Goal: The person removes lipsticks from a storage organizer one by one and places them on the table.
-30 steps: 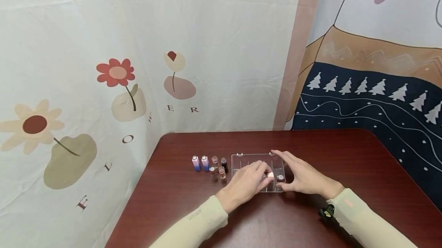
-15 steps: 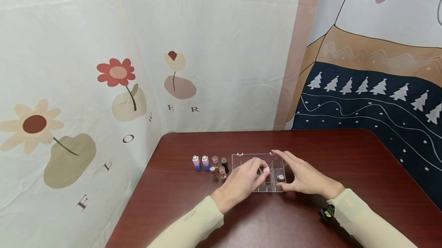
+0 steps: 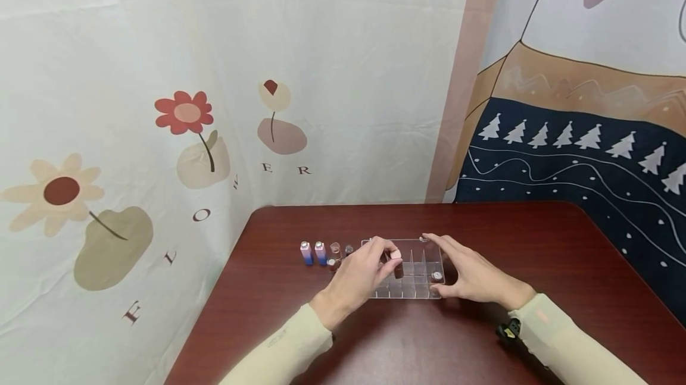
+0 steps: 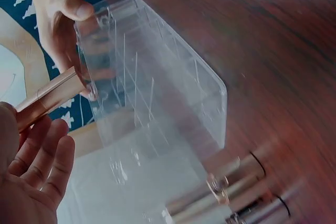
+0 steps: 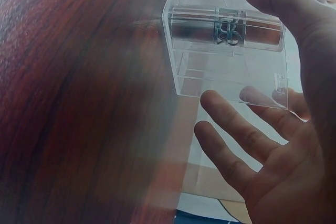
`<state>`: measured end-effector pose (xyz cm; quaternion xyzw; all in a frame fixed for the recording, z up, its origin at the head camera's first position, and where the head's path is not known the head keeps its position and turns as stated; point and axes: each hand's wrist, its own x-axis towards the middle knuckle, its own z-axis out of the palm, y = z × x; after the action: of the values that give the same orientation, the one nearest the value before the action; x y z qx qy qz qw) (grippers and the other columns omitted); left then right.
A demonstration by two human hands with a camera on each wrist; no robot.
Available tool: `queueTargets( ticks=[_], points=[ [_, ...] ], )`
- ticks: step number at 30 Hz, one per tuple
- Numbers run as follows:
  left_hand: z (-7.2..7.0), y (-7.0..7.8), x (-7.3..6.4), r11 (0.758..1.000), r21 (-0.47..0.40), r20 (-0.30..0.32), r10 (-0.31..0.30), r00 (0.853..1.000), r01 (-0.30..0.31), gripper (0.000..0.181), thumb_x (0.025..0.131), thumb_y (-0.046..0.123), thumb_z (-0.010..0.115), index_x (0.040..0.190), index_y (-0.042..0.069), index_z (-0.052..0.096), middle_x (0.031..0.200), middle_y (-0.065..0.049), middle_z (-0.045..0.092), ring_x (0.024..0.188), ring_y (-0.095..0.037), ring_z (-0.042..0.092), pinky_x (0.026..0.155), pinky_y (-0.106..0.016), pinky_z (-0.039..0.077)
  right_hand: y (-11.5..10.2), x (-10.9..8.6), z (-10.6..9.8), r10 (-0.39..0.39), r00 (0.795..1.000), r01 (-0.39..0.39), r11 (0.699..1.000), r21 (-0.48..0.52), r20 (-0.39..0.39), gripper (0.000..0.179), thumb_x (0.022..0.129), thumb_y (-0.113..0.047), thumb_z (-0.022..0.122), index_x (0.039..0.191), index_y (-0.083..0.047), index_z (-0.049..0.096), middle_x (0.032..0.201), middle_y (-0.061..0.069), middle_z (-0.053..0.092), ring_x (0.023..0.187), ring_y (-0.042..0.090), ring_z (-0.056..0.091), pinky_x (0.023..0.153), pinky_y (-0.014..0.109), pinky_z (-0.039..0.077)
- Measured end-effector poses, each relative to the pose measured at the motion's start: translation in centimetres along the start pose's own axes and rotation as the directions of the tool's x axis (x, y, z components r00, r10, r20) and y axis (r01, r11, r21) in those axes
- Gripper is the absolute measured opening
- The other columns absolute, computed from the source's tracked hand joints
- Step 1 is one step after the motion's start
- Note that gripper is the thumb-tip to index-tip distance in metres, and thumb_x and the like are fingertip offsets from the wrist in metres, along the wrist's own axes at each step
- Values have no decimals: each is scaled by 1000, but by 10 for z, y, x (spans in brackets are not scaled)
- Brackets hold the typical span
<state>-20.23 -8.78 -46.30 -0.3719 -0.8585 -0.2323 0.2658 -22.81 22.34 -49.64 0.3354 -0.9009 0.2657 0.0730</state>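
Observation:
My left hand point(image 3: 354, 275) pinches a rose-gold lipstick tube point(image 4: 52, 98) between thumb and fingers, holding it over a clear divided organizer box point(image 3: 415, 287). In the head view the lipstick's pale round end points up and its brown body shows below. At the box's right end my right hand point(image 3: 471, 266) grips it, thumb at the near corner and fingers at the far one. One lipstick with a silver end point(image 3: 436, 276) stands in a right-hand compartment; the right wrist view shows a ring-patterned band point(image 5: 229, 29) around its middle.
Left of the box stand two pink-to-blue tubes point(image 3: 320, 253), a clear-topped tube point(image 3: 336, 249), a brown tube point(image 3: 331, 264) and a dark tube point(image 3: 349, 250). My left hand partly covers this group. A patterned curtain point(image 3: 348, 105) hangs behind the reddish-brown table point(image 3: 482, 218).
My left hand has carried the lipstick leftward over the box, away from the right-hand compartments. It now hides part of the tube group. My right hand has stayed at the box's end.

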Motion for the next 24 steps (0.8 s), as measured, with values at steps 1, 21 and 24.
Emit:
queueTargets(
  ticks=[1, 21, 24],
  points=[
    [-2, -1, -1, 1000, -7, -2, -9, 1000, 9, 22, 110, 22, 83, 122, 14, 67, 112, 3, 74, 86, -8, 70, 77, -16, 59, 0, 0, 0, 0, 1000, 0, 1000, 0, 0, 112, 84, -30, 103, 178, -19, 43, 153, 4, 68, 124, 22, 77, 105, 50, 67],
    [-47, -36, -24, 996, -29, -101, -83, 991, 81, 22, 110, 6, 80, 126, 5, 65, 107, -3, 72, 81, -9, 71, 72, -19, 59, -1, 0, 0, 17, 1000, -17, 1000, 1, 15, 111, 85, -31, 102, 178, -20, 42, 156, 3, 66, 131, 25, 76, 108, 53, 67],
    [-54, -44, -29, 996, 5, -131, -91, 987, 92, 21, 110, 7, 80, 125, 5, 65, 106, -3, 71, 82, -10, 71, 71, -20, 60, -1, 1, 0, 23, 1000, -23, 1000, 3, 21, 111, 86, -32, 102, 179, -22, 42, 156, 2, 66, 130, 24, 76, 108, 52, 67]
  ],
)
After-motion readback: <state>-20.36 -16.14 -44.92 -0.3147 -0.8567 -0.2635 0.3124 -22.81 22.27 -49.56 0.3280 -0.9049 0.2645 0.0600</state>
